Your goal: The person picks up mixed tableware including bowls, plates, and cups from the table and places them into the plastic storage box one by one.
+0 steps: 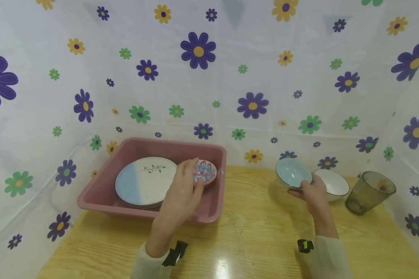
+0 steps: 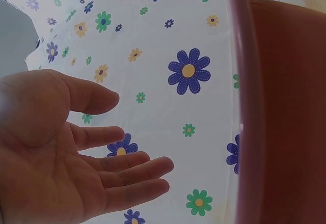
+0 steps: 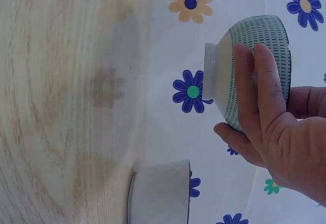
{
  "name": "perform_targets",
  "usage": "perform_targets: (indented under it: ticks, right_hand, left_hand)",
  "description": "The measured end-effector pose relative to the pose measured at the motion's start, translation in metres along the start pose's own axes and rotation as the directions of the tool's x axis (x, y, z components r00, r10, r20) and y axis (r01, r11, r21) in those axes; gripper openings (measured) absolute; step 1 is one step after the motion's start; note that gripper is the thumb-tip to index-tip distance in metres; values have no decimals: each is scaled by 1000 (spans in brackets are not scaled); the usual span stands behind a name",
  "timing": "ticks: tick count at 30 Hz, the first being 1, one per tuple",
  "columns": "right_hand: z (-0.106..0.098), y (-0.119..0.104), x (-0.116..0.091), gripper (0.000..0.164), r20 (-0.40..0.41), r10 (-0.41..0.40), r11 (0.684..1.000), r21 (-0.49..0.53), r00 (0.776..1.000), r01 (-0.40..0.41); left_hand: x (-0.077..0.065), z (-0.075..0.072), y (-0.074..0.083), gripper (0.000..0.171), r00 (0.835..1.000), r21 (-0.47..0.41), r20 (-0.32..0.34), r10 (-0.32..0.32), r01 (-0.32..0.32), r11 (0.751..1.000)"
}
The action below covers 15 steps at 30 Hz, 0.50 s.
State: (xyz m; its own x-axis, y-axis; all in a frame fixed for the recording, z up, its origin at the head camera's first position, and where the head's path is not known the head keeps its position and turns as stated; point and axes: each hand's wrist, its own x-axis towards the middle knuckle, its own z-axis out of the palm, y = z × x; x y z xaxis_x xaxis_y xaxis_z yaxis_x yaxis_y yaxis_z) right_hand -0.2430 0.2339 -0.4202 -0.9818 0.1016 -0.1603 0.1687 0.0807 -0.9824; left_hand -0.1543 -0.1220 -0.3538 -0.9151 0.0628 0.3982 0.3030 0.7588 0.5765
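My right hand (image 1: 314, 192) grips a small bowl (image 1: 293, 173) by its side, thumb at the rim and fingers along the outside. The bowl is pale blue within, and its outer wall shows green dashes in the right wrist view, where it hangs above the table. My left hand (image 1: 183, 190) is over the pink basin (image 1: 222, 182), its fingers loosely extended with nothing held in the left wrist view. Close to those fingers in the head view is a small red-and-blue patterned dish (image 1: 209, 172), partly hidden by them. A large blue-and-white plate (image 1: 129, 184) lies in the basin.
Behind my right hand stands a white bowl (image 1: 336, 184) with a dark rim. Farther right is a tinted glass mug (image 1: 364, 195). The wooden table (image 1: 251, 232) meets a flowered sheet (image 1: 223, 85) at the back and sides.
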Motion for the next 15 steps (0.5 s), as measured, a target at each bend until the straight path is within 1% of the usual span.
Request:
perform_targets:
  ticks: [5, 9, 15]
  right_hand:
    - [0, -1, -9, 70, 2, -18, 999, 28, 1000, 18]
    - [-1, 0, -17, 69, 7, -31, 999, 29, 1000, 31]
    - [0, -5, -21, 69, 22, -77, 997, 29, 997, 76]
  left_hand:
    - [0, 1, -1, 51, 1000, -4, -9, 8, -8, 1000]
    - [1, 3, -1, 50, 1000, -8, -8, 9, -10, 1000]
    - [2, 4, -1, 50, 1000, 7, -1, 7, -7, 1000]
